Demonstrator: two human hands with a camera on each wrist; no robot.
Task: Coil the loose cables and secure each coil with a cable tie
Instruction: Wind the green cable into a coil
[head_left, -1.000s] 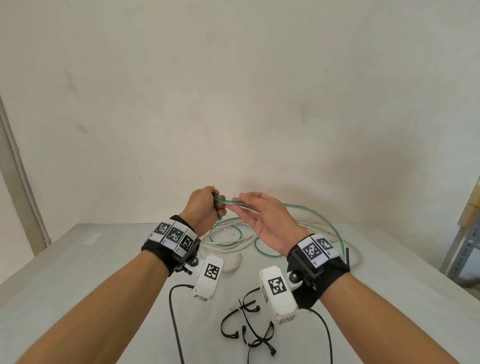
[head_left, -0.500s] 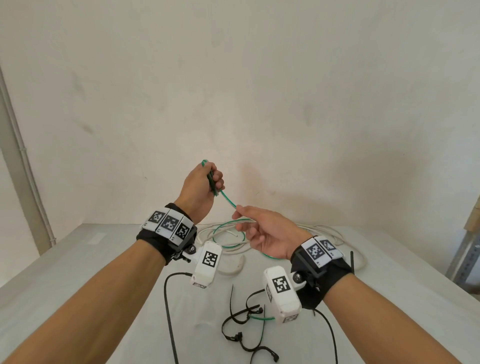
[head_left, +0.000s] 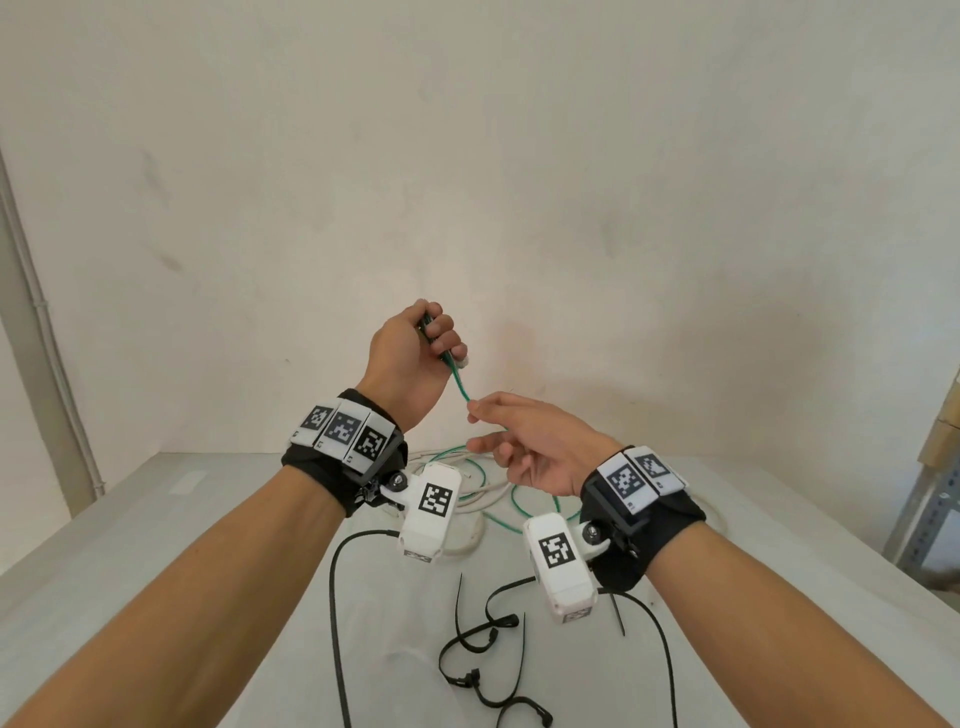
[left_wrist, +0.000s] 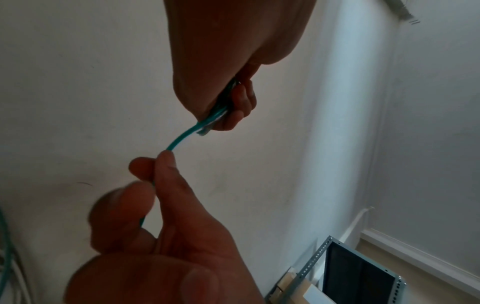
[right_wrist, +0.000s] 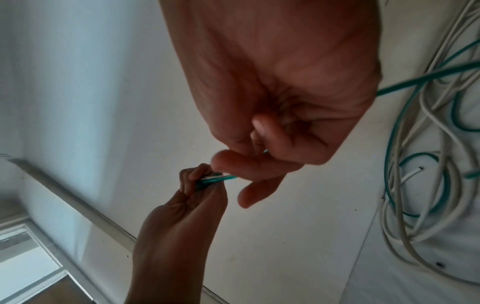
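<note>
Here no brand name or readable word shows anywhere; the only markings are the black-and-white square codes on the wrist bands (head_left: 344, 429) and on the two white wrist cameras (head_left: 430, 512), and a small print at the lower end of each camera is too small to read.

The left hand (head_left: 406, 364) is raised above the bench (head_left: 156, 519), at about 11 o'clock from the right hand (head_left: 535, 447). Its fingers (left_wrist: 240, 102) are curled around the folded end of the green cable (head_left: 460, 382), which is gripped together with a pale plug end that sticks out below the fist. How many strands are inside the fist is hidden. The right hand pinches the same cable between thumb and forefinger, while its other fingers stay loosely bent.

Between the two hands the free part of the cable is short, and its long axis runs from about 11 o'clock at the left fist down to 5 o'clock at the right pinch. Below the right hand it is covered by the palm, then it continues down to green loops on the bench, mixed with a white cable (head_left: 483, 491). This pile lies at 12 o'clock from the black cable ties (head_left: 467, 644), and it is partly hidden behind the wrist cameras. The ties lie near the front edge, and some are cut off by the lower border of the head view.
</note>
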